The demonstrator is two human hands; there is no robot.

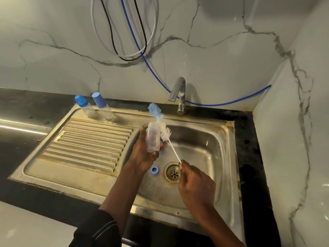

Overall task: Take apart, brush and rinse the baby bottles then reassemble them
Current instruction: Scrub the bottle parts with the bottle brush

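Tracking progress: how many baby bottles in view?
3. The left capped bottle and right capped bottle stand at the drainboard's back edge; the open bottle is in the left hand over the basin.

Over the steel sink (211, 150), the left hand (142, 154) grips an uncapped clear bottle (152, 138), held upright with its mouth away from the camera. The right hand (194, 182) pinches the thin white handle of a bottle brush (164, 130), whose white and blue bristles lie against the bottle's rim. A blue ring (154, 169) lies in the basin beside the drain (173, 172). Two blue-capped bottles (94, 106) stand at the back of the drainboard (85, 145), left of the tap (179, 94)
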